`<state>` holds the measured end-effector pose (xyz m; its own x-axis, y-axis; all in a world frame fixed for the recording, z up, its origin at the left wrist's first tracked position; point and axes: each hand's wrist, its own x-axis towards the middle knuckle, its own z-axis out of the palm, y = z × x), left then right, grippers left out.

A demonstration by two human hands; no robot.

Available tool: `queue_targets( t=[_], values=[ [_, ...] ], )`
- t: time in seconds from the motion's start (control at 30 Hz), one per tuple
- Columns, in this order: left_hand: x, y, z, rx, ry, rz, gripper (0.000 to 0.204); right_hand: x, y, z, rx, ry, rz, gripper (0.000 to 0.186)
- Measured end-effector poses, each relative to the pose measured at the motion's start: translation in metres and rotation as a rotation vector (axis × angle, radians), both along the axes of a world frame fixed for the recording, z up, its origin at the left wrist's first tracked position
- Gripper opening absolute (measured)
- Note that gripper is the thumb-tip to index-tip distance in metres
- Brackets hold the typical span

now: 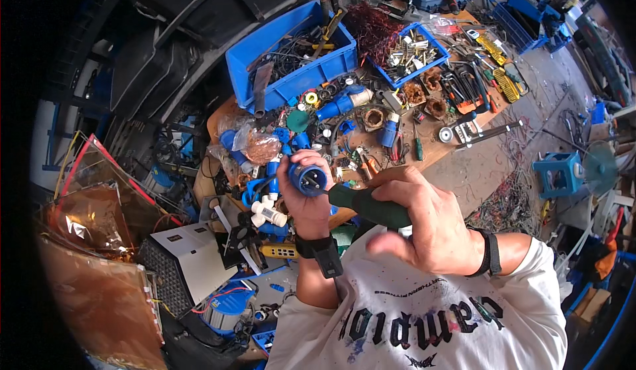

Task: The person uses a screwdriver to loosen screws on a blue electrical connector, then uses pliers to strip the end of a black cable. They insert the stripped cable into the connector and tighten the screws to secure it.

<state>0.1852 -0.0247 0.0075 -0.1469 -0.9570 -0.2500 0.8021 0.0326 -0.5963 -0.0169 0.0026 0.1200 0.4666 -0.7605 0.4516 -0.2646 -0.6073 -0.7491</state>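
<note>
My left hand (308, 212) is wrapped round a blue industrial plug (303, 171), its round open end turned toward me. Dark pins or inner parts show inside the plug. In my right hand (434, 221) is a screwdriver with a thick dark green handle (377, 209). Its shaft points left into the plug's opening; whether the tip touches a screw cannot be made out. Just beyond my left hand lie a clear plastic bag of copper-coloured bits (260, 146) and a white branched fitting (268, 212).
Loose parts crowd the wooden table (430, 150). A large blue crate (298, 78) of cables and tools stands at the back, beside a smaller blue tray (414, 58) of metal pieces. Pliers and hex keys (464, 88) lie farther right. A blue stool (558, 172) stands on the floor.
</note>
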Motion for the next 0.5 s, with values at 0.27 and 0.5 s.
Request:
queue_targets(
  t=[0.27,0.5],
  values=[
    [-0.002,-0.002,0.0,-0.01,0.0,-0.009,0.018,-0.004,-0.008,-0.002,-0.147,-0.008,0.27,0.033],
    [-0.003,0.002,-0.001,-0.017,-0.023,-0.006,0.016,-0.008,0.002,0.009,-0.018,0.176,-0.013,0.052]
  ],
)
